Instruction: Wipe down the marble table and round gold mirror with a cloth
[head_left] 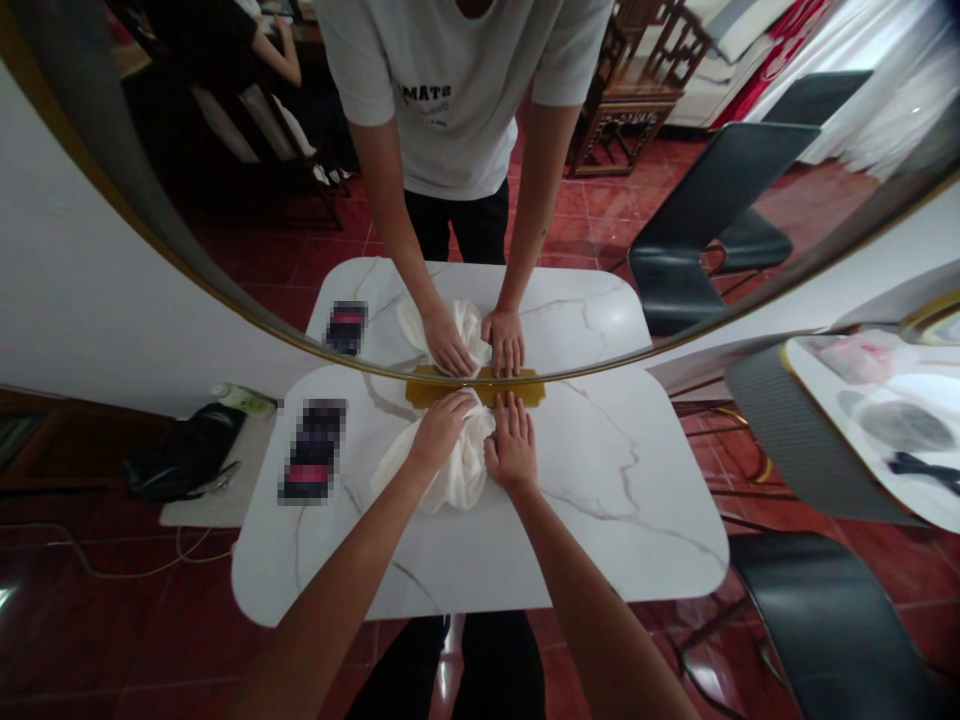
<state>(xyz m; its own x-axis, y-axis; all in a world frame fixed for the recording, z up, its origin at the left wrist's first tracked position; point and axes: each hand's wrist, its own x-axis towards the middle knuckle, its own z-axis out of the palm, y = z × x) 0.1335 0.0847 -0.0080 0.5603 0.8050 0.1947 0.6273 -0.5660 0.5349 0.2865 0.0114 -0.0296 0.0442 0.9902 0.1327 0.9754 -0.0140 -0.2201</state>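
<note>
A crumpled white cloth (459,470) lies bunched on the marble-patterned white tabletop (600,510). My left hand (442,428) is on top of the cloth, its fingers bent over the far end and gripping it. To the right of the cloth, my right hand (514,445) rests flat with its fingers stretched forward, the thumb side touching the cloth's edge. Its fingertips reach a gold-coloured plate (534,394) below the mirror, and nothing is held in that hand. Part of the plate is hidden by the left fingers and the cloth.
A large gold-rimmed mirror (585,230) stands at the table's far side, reflecting my arms and a seated person. A pixelated phone-like object (313,450) lies on the left. Black chair (825,620) and a side table (825,400) stand right; a black bag (187,450) sits left.
</note>
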